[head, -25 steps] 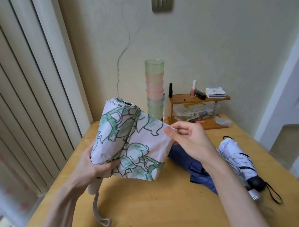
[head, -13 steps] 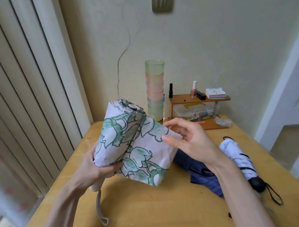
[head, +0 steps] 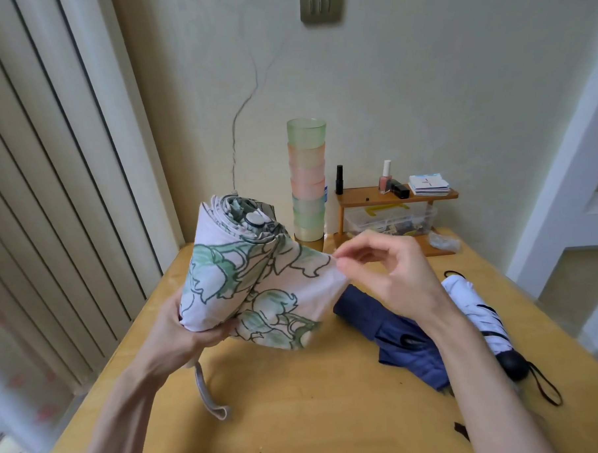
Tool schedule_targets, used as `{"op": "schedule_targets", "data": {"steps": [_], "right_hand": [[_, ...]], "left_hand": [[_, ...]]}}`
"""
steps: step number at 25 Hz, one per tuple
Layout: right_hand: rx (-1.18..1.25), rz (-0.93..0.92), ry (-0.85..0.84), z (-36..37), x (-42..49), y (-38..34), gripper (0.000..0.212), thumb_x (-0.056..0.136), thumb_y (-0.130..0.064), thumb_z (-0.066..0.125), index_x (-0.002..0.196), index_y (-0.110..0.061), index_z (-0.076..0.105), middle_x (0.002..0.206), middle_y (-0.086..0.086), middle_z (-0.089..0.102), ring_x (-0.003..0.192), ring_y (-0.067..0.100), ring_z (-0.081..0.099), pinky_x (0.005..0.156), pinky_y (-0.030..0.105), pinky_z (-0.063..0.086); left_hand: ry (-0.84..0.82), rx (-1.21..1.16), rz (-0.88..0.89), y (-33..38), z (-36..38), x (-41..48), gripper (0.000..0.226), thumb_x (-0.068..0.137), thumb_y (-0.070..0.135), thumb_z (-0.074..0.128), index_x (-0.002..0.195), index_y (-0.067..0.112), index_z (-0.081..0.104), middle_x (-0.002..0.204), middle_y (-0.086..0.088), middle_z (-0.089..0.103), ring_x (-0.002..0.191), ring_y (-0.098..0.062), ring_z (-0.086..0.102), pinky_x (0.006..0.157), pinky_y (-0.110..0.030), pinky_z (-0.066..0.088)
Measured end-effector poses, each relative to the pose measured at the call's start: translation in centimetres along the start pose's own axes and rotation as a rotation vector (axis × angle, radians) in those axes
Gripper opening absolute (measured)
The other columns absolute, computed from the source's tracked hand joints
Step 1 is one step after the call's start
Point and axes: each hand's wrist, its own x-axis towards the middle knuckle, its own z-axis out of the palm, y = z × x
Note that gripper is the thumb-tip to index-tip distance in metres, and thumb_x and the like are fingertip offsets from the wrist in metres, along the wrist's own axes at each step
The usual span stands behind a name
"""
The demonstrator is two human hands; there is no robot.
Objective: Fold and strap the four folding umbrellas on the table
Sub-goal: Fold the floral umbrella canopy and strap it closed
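Centre of frame: pale pink folding umbrella with green leaf print (head: pixel 252 283), held clear of the yellow wooden table (head: pixel 299 428) and tilted, capped tip pointing up and away. Canopy partly rolled, with one loose flap spreading to the right. Left hand (head: pixel 179 337), lower left of centre, grips the umbrella's lower end, fingers wrapped round the bunched fabric by the handle. A pale wrist strap (head: pixel 209 394) dangles below this hand toward the tabletop. Right hand (head: pixel 392 280), right of centre, pinches the upper corner of the loose flap between thumb and forefinger; the other fingers are loosely curled and hold nothing. Lower right, partly under the right forearm: navy blue folding umbrella (head: pixel 387 328) lying on the table, loosely gathered. Just beside it, further right: white folding umbrella with a black handle (head: pixel 475 300), also lying flat, with black bands across the canopy and a black cord loop trailing toward the right edge. Back of the table, by the wall: tall stack of translucent green and pink plastic cups (head: pixel 307 178), and a small wooden shelf (head: pixel 365 196) carrying a pink nail polish bottle (head: pixel 385 181). Left side: cream vertical blinds (head: pixel 48 168).
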Motion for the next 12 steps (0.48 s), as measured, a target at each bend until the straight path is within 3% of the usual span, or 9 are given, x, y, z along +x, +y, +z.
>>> {"op": "schedule_targets", "data": {"steps": [2,4,7,10,12], "right_hand": [[0.191,0.089,-0.001,-0.2,0.1,-0.6,0.014,0.101,-0.023,0.069,0.109,-0.014,0.075,0.093,0.003,0.076,0.092,0.016,0.071,0.085,0.03,0.056],[0.099,0.088,-0.062,0.0,0.1,-0.9,0.018,0.099,-0.025,0.073,0.114,-0.015,0.076,0.1,-0.002,0.078,0.096,0.013,0.074,0.086,0.027,0.057],[-0.091,0.101,-0.209,0.8,0.0,-0.8,0.015,0.092,-0.02,0.08,0.106,-0.018,0.083,0.097,-0.01,0.08,0.091,0.01,0.074,0.081,0.023,0.058],[-0.22,0.067,-0.075,0.6,0.1,-0.5,0.006,0.091,-0.021,0.082,0.095,-0.024,0.086,0.085,-0.015,0.079,0.08,0.009,0.072,0.075,0.032,0.059],[-0.226,0.013,0.044,0.8,0.2,-0.6,0.008,0.088,-0.016,0.084,0.091,-0.024,0.085,0.08,-0.015,0.078,0.076,0.01,0.07,0.07,0.032,0.057]], "left_hand": [[-0.016,0.007,0.005,-0.1,-0.1,0.1,0.059,0.062,-0.004,0.094,0.114,0.008,0.069,0.101,-0.005,0.081,0.087,-0.019,0.078,0.069,-0.027,0.063],[-0.051,0.035,0.01,-0.1,0.0,0.1,0.057,0.068,-0.017,0.089,0.117,0.006,0.069,0.107,-0.003,0.081,0.096,-0.02,0.078,0.076,-0.027,0.064],[-0.089,0.072,0.027,0.1,0.9,0.0,0.052,0.07,-0.022,0.083,0.113,0.006,0.071,0.106,0.0,0.082,0.098,-0.018,0.078,0.078,-0.025,0.063],[-0.06,0.047,0.009,0.2,1.2,0.0,0.054,0.068,-0.021,0.087,0.11,0.01,0.071,0.101,0.001,0.082,0.09,-0.017,0.079,0.073,-0.025,0.063],[-0.024,0.022,0.003,0.2,1.3,-0.1,0.055,0.062,-0.007,0.093,0.108,0.012,0.07,0.097,-0.002,0.081,0.082,-0.019,0.078,0.07,-0.03,0.064]]}}
